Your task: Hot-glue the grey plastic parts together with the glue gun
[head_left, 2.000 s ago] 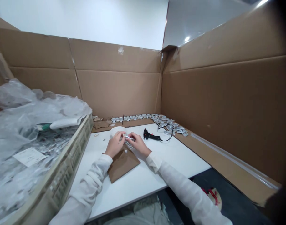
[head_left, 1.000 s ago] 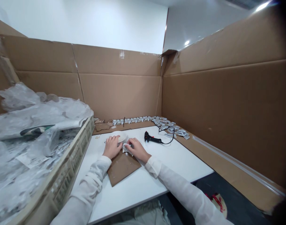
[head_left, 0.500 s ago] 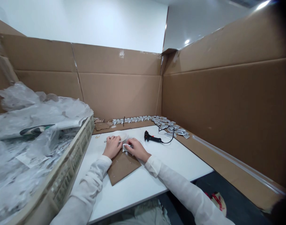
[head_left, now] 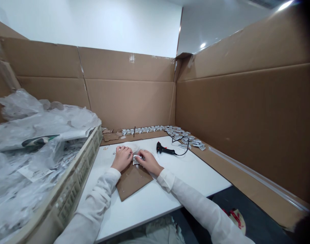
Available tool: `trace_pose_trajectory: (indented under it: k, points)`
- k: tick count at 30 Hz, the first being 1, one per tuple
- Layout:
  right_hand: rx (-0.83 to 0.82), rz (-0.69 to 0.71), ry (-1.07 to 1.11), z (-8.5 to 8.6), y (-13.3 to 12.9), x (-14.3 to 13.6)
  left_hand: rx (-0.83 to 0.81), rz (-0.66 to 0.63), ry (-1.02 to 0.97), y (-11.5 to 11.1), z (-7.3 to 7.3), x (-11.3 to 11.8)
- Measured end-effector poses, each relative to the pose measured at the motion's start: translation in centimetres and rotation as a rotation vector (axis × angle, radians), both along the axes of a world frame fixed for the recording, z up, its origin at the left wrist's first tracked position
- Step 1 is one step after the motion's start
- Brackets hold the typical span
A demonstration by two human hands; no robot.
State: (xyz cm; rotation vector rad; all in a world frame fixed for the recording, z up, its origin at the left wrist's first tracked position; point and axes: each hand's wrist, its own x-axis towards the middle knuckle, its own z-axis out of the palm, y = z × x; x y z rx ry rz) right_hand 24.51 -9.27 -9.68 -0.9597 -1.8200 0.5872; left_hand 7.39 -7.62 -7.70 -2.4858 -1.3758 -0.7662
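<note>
My right hand has its thumb and fingers closed on a small white printed piece over the far end of a brown board. My left hand is beside the piece with its fingers curled down; whether something is between its fingertips is hidden. Just behind the hands a clear, round plastic-looking item shows in part. To the right, a black glue gun lies on the white tabletop, its nozzle end toward the hands.
A pale plastic crate full of bagged white pieces stands left of the table. Several small printed pieces line the back edge, and more are heaped at the back right near the glue gun's cord. Cardboard walls enclose the back and right.
The left fingers have shifted slightly, lying closer together near the small piece. My right hand stays in place on it, and the glue gun has not moved.
</note>
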Motion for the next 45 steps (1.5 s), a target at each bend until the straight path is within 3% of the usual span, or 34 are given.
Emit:
trace_pose_trajectory:
  k: [9, 18, 26, 31, 38, 45]
  points:
    - [-0.286, -0.003, 0.518, -1.0, 2.2, -0.2, -0.036, -0.022, -0.041, 0.5, -0.8, -0.3]
    - [-0.481, 0.095, 0.792, -0.2, 1.7, -0.1, 0.025, 0.051, 0.021, 0.9, -0.6, -1.3]
    - [-0.603, 0.239, 0.885, 2.1, 0.3, 0.6, -0.020, -0.170, -0.012, 0.9, 0.2, -2.5]
    - [-0.619, 0.281, 0.897, 2.4, -0.2, 0.5, -0.047, -0.220, -0.015, 1.4, 0.0, -2.6]
    - [-0.638, 0.315, 0.891, 2.3, -0.4, 0.3, -0.067, -0.138, 0.069, 1.9, -1.2, -2.5]
    - [-0.643, 0.347, 0.923, 2.4, -0.7, 0.4, -0.002, -0.251, 0.009, 1.9, -0.3, -2.6]
